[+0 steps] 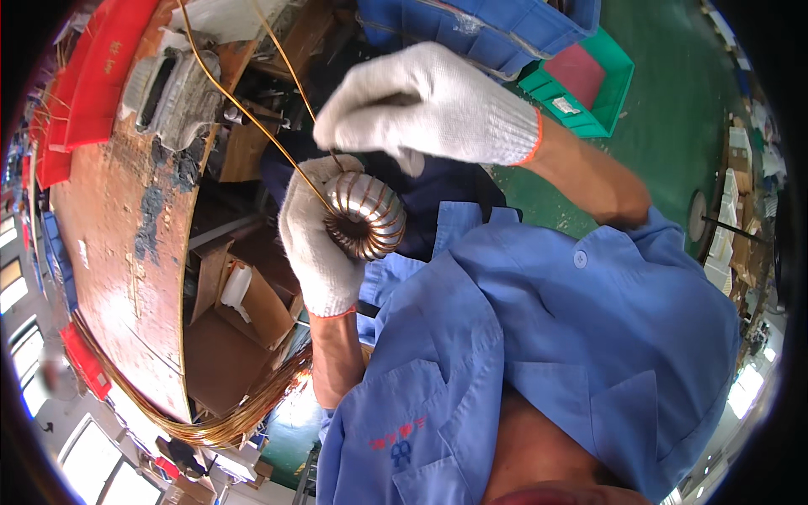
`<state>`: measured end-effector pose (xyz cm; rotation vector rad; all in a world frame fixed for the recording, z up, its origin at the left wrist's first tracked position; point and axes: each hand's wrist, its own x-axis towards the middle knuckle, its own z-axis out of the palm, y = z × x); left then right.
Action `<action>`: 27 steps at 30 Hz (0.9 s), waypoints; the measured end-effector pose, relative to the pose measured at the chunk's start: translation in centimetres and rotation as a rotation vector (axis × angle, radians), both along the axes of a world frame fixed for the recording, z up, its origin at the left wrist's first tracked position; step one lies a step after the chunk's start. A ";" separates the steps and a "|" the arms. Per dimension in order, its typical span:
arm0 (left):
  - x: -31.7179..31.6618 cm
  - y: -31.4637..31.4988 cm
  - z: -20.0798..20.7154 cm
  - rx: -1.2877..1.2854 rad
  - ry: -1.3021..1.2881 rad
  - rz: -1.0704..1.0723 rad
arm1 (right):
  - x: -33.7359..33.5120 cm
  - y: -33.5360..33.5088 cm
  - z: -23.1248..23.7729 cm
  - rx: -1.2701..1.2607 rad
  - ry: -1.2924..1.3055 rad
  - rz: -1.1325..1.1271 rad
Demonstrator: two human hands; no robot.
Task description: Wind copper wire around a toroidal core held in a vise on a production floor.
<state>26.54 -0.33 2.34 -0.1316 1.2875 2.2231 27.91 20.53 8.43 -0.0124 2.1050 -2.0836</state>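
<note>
A ring-shaped coil (pixel 380 202), a silvery core wound with spaced turns of copper wire, is held in my left hand (pixel 313 244), which wears a white knitted glove with an orange cuff edge. The glove's fingers wrap around the coil's left side. From the coil's centre hole, one length of copper wire (pixel 252 116) runs up and to the left. A second wire length (pixel 286 55) passes behind the fingertips of my right hand (pixel 412 105), also gloved, just above the coil. Those fingers are bent together at this wire; their exact contact is partly hidden.
To the left stands a worn wooden workbench (pixel 109 244) with red bins (pixel 114 71) on it. Below its edge are an open cardboard box (pixel 261 307) and a bundle of copper wire (pixel 210 433). Blue (pixel 471 29) and green crates (pixel 619 84) stand beyond my right hand.
</note>
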 end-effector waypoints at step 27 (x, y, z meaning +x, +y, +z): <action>-0.9 -0.1 2.7 0.042 -0.081 -0.056 | 1.7 0.9 -3.6 -0.365 0.023 0.122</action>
